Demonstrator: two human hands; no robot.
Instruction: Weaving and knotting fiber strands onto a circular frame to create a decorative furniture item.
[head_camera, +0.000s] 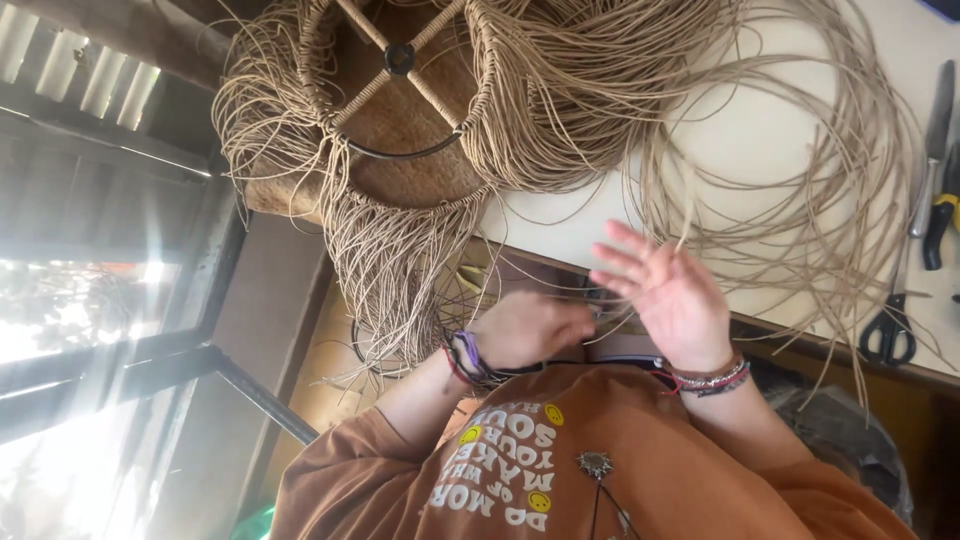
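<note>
Two hands work tan cords (780, 200): left hand (528, 328) in closed grip on strands, right hand (668, 293) spread wide.

I see cords (780, 190) on the table (740, 130), scissors (890, 325) right, perhaps pliers (940, 225) behind them.

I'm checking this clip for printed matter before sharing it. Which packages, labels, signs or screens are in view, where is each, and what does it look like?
No packages, signs or screens show.
Printed shirt front: bottom centre, below both hands; rust-orange cloth with white block lettering and small yellow round face marks.
Nothing on the pale table, the scissors or the tan cord shows a label.
</note>
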